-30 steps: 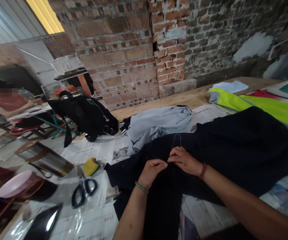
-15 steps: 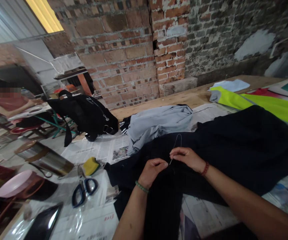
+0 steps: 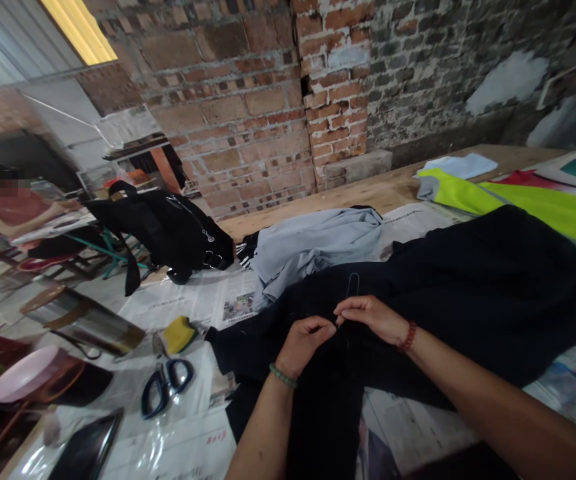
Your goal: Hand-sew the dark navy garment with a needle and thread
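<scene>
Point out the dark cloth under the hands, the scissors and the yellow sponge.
Dark cloth [image 3: 458, 287]: head view, its broad middle.
Scissors [image 3: 169, 375]: head view, blue handle.
Yellow sponge [image 3: 178, 334]: head view, its yellow side.

Scissors [image 3: 167, 382] beside sponge [image 3: 179, 335], left of garment [image 3: 448, 293]

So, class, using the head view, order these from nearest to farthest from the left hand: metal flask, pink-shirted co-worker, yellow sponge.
1. Yellow sponge: left of the left hand.
2. Metal flask: farther left.
3. Pink-shirted co-worker: far-left background.

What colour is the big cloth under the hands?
The cloth is dark navy, almost black: see the head view.
</scene>
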{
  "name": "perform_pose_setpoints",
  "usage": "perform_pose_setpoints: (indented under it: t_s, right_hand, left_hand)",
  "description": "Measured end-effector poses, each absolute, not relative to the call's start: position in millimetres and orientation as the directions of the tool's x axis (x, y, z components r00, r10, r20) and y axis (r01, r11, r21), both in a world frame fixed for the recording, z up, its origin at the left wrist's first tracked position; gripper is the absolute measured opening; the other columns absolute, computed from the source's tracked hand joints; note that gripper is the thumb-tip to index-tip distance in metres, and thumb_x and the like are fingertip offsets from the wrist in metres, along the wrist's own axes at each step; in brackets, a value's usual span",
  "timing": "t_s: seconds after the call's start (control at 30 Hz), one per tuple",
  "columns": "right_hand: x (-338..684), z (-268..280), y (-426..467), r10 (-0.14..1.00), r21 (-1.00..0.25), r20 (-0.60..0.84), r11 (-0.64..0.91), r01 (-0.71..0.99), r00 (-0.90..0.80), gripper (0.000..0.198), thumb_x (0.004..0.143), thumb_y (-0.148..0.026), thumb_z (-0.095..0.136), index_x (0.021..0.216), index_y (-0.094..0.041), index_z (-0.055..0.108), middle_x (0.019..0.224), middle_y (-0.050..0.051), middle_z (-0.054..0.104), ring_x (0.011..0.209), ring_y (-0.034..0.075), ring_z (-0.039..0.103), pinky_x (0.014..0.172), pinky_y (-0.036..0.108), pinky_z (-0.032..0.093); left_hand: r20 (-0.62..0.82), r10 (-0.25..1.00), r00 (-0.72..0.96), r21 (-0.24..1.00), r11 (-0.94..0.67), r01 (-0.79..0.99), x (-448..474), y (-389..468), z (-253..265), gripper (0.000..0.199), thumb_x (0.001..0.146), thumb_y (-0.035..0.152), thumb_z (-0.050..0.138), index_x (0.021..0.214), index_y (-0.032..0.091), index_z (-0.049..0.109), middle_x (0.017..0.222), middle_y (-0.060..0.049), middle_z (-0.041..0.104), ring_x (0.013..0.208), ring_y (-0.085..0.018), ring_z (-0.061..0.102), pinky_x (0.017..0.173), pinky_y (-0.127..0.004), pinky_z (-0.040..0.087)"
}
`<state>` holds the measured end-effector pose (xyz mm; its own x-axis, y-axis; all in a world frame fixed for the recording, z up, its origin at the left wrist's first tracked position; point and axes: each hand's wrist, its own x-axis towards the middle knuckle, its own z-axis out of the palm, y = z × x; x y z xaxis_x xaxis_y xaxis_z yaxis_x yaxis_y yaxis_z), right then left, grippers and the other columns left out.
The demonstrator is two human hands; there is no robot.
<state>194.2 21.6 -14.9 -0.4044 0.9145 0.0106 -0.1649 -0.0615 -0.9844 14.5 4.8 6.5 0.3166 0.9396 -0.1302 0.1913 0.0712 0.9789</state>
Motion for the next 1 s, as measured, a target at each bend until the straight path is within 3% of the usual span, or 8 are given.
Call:
perform_pose_setpoints:
  t_s: [0.2,0.53,0.77,0.9,1.0]
  right_hand:
    - [187.8,-9.9,19.2,0.934,-0.958,-0.030,-0.129,-0.257,-0.355,0.025,0.067,-0.026,0.062,0.089,-0.017,0.055,0.065,-0.001,0.063,0.063,0.011,0.056,0.073,0.028,0.039]
    - [191.3,-12.8,22.4,0.917,-0.894,-0.071,-0.233,-0.382,-0.393,0.017,0.065,-0.026,0.066,0.072,-0.013,0.058,0.067,0.002,0.064,0.063,0.011,0.058,0.069,0.027,0.041]
    - [193.9,-11.5,22.1,0.892,-0.906,-0.077,-0.249,-0.342,-0.445,0.017,0.065,-0.028,0.066,0.066,-0.012,0.060,0.064,0.002,0.064,0.064,0.011,0.057,0.069,0.025,0.040]
    - [192.9,-12.8,20.5,0.893,-0.946,-0.100,-0.222,-0.235,-0.438,0.014,0.061,-0.026,0.069,0.065,-0.014,0.063,0.061,-0.002,0.061,0.060,0.008,0.053,0.068,0.023,0.040]
    - [189.3,-15.4,20.6,0.904,-0.979,-0.054,-0.131,-0.156,-0.424,0.013,0.063,-0.028,0.067,0.068,-0.016,0.065,0.076,0.001,0.064,0.073,0.011,0.057,0.076,0.027,0.041]
  left_hand:
    - [0.001,0.949,0.317,0.949,-0.101,0.300,18.3,2.9,6.5,0.014,0.067,0.029,0.061,0.070,0.018,0.070,0.069,-0.002,0.063,0.067,-0.014,0.054,0.065,-0.023,0.040]
    - [0.163,0.923,0.349,0.900,-0.284,0.331,22.0,-1.7,12.1,0.014,0.071,0.028,0.058,0.070,0.020,0.070,0.071,-0.004,0.062,0.065,-0.014,0.053,0.066,-0.024,0.040]
    - [0.198,0.913,0.357,0.877,-0.328,0.351,22.7,-0.3,8.8,0.015,0.073,0.028,0.057,0.071,0.019,0.069,0.066,-0.003,0.060,0.063,-0.013,0.052,0.062,-0.023,0.041]
    - [0.191,0.928,0.319,0.885,-0.304,0.353,22.8,0.4,7.8,0.016,0.072,0.029,0.058,0.070,0.018,0.069,0.066,-0.003,0.061,0.063,-0.013,0.053,0.060,-0.023,0.041]
    - [0.142,0.958,0.248,0.916,-0.222,0.333,21.7,2.4,6.7,0.016,0.069,0.031,0.060,0.067,0.018,0.068,0.065,-0.002,0.061,0.063,-0.013,0.052,0.059,-0.023,0.040]
